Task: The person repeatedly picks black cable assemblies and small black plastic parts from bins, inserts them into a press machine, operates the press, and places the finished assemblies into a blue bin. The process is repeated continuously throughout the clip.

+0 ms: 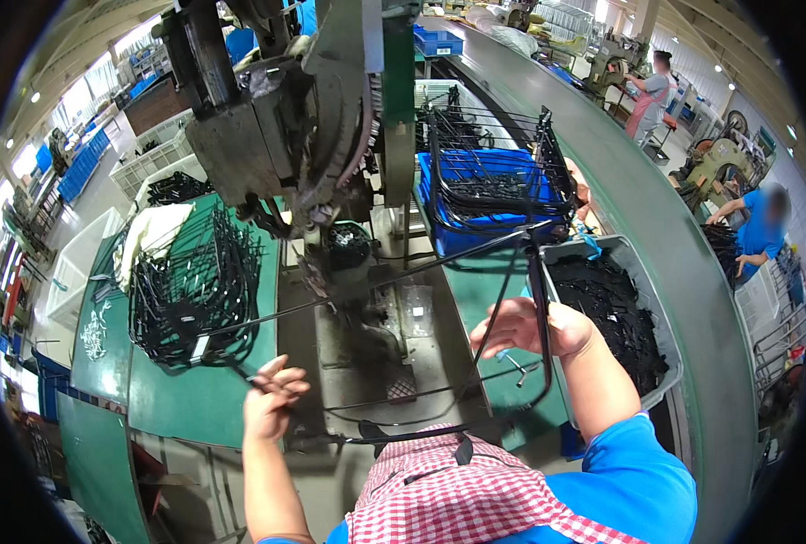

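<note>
Black bent-rod frame is spanning the gap between both hands, in front of the press machine and above the apron. It's tilting, right-hand corner riding high.

Right hand is opening wide around the frame's right side bar, fingers spread to the left; bar is crossing at the palm, but can't tell if it's gripped or just resting. Left hand is half curling near the frame's left end; blurred, so can't confirm contact.

Handling, my judgement: probably light for its size, stiff at the thicker outer bars, springier along the thin rods. Black finish is looking smooth, so maybe a bit slippery, and likely scratching before breaking. Best hold: opposite side bars, near the corners; thin rods would be flexing and the whole thing twisting.

Snag risk: similar frames are piling up on the left green table, the stack sitting close to the left end. Blue bin is standing beyond the right hand.
</note>
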